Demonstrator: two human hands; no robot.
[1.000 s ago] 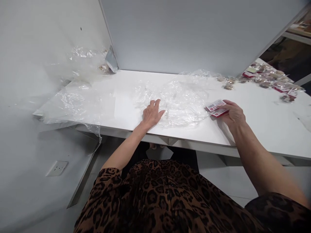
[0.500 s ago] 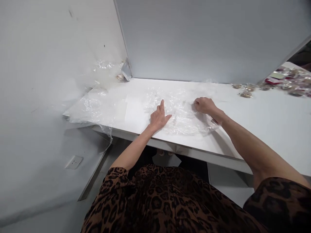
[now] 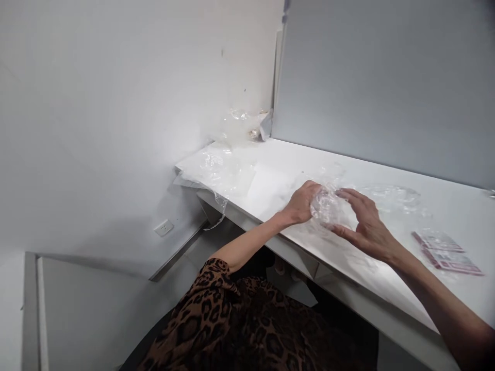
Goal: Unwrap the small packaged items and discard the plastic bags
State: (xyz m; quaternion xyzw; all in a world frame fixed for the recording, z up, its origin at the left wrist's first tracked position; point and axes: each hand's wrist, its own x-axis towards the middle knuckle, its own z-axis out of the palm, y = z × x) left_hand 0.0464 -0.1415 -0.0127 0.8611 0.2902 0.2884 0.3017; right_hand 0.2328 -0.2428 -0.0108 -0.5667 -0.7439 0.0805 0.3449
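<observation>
A crumpled wad of clear plastic film is bunched up between my hands, above the white table. My left hand is closed around the wad's left side. On the other side, my right hand is curved into a wide C, its fingers and thumb apart and their tips at the edge of the film. More loose clear film lies behind my right hand. Flat packets with red edges lie on the table to the right of that hand, partly under a clear wrap.
The white table meets a grey panel at the back and a white wall on the left. Clear plastic sheets cover its left end and hang over the edge. A wall socket is below.
The view has swung left. The film that was spread flat under my hands is now gathered into a wad between them. The red-edged packets have come into sight; the small packets farther right have left view.
</observation>
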